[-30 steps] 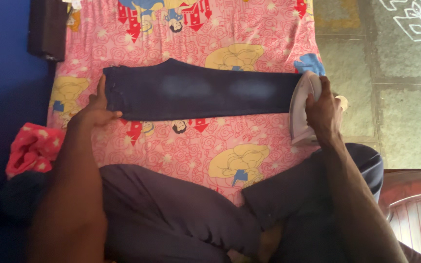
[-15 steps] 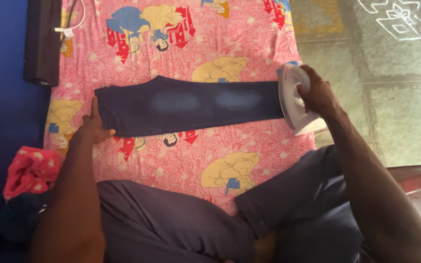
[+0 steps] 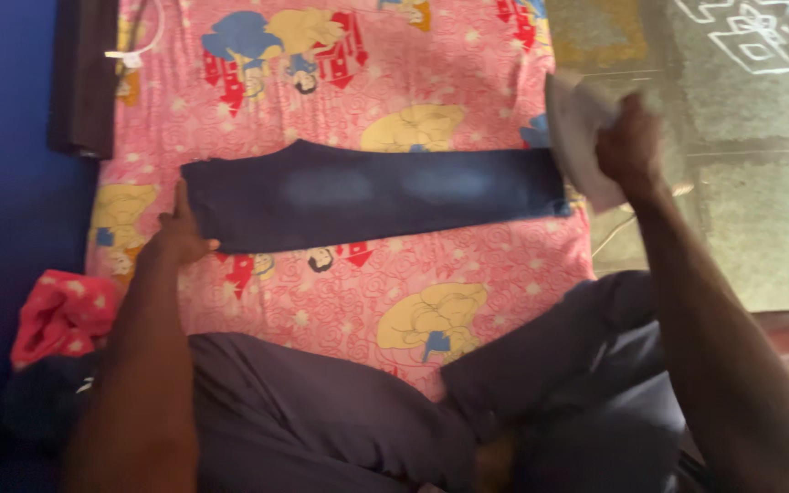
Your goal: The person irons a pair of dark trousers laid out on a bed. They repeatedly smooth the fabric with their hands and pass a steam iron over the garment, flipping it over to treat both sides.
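Navy folded trousers with 2 faded patches lie flat, left hand pressing them, right hand gripping a white iron.

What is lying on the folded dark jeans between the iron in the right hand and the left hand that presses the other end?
Nothing visible. The iron in the right hand is lifted at one end of the jeans; the left hand presses the other end. The cloth between is bare.

Trousers: lying across the sheet.
Left hand: pressing their left end.
Iron: sitting at their right end, in the right hand.
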